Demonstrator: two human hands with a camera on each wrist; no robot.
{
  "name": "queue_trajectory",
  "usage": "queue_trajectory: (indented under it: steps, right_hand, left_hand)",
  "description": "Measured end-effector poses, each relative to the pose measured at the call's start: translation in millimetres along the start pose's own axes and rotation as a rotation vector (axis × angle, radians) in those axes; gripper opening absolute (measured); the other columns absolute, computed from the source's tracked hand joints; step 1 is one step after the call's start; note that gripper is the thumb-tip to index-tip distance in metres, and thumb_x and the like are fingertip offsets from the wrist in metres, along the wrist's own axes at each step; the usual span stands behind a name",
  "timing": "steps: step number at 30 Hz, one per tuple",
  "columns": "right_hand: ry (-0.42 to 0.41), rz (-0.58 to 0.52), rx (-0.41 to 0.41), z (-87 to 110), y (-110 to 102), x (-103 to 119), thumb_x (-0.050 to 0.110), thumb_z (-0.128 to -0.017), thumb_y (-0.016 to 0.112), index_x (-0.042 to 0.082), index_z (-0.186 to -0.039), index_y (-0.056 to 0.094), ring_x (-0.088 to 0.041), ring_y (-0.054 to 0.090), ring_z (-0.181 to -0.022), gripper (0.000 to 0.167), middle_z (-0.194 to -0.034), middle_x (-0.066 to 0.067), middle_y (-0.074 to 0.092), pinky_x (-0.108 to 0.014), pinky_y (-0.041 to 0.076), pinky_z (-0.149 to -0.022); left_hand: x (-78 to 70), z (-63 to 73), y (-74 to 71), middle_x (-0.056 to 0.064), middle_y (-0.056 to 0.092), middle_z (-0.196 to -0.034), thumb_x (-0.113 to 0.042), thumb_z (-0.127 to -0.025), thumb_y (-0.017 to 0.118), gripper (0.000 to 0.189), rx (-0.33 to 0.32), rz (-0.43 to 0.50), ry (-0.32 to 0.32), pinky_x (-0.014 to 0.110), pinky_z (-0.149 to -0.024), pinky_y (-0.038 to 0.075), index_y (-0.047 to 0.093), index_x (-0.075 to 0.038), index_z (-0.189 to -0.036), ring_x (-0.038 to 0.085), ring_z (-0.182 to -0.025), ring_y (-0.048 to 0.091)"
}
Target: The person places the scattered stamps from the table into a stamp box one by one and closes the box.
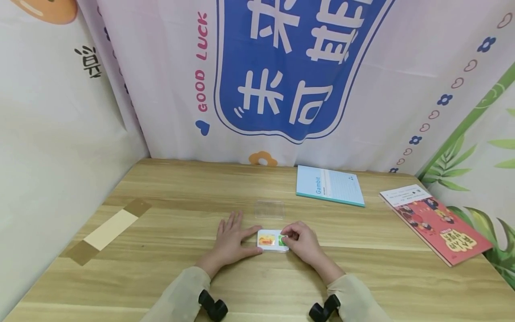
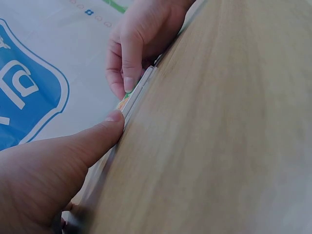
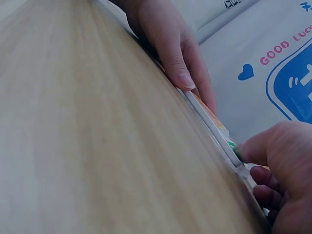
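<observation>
A small white flat case (image 1: 276, 240) lies on the table between the hands, with an orange-yellow picture piece (image 1: 266, 240) on its left part. At its right end shows a small green piece (image 1: 280, 242), partly hidden by fingers. My left hand (image 1: 227, 243) lies spread on the table, straight thumb and index finger touching the case's left corners. My right hand (image 1: 303, 243) pinches the green piece between thumb and fingertips. In the right wrist view the thumb meets the green piece (image 3: 232, 145) at the edge of the case (image 3: 214, 131).
Just behind the case lies a clear plastic rectangle (image 1: 269, 209). Farther back is a blue notebook (image 1: 330, 185); a red booklet (image 1: 436, 226) lies at the right. A pale strip with brown tape ends (image 1: 110, 229) sits at the left. Printed cloth (image 1: 173, 89) hangs along the table's back edge.
</observation>
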State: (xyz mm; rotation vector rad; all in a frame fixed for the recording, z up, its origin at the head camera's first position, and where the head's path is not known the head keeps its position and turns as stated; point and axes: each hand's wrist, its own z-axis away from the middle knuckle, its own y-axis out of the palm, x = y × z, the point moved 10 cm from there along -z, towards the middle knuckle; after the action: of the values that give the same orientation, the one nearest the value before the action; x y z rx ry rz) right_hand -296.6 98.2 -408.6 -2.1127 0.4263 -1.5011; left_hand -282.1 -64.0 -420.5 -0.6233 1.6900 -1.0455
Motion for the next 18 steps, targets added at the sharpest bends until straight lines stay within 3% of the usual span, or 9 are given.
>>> queue_trajectory:
  steps: [12,18]
  right_hand:
    - [0.009,0.020,0.014,-0.9,2.4,-0.4,0.003,-0.070,0.068,0.010,-0.077,0.063,-0.012,0.042,-0.063,0.011,-0.071,0.003,0.048,-0.025,0.037,-0.056]
    - [0.121,-0.143,0.020,-0.9,0.7,-8.7,0.001,-0.072,0.067,0.004,-0.084,0.064,-0.015,0.044,-0.062,0.014,-0.071,-0.001,0.051,-0.024,0.037,-0.054]
  left_hand:
    - [0.7,1.0,-0.9,0.022,0.011,-0.139,-0.062,-0.069,0.055,0.063,0.010,-0.009,-0.003,0.055,-0.094,-0.003,0.049,-0.030,-0.123,0.038,-0.125,-0.001]
    - [0.6,0.2,-0.2,0.023,0.011,-0.139,-0.062,-0.069,0.055,0.063,0.004,-0.009,-0.005,0.055,-0.094,-0.003,0.050,-0.030,-0.122,0.038,-0.125,0.000]
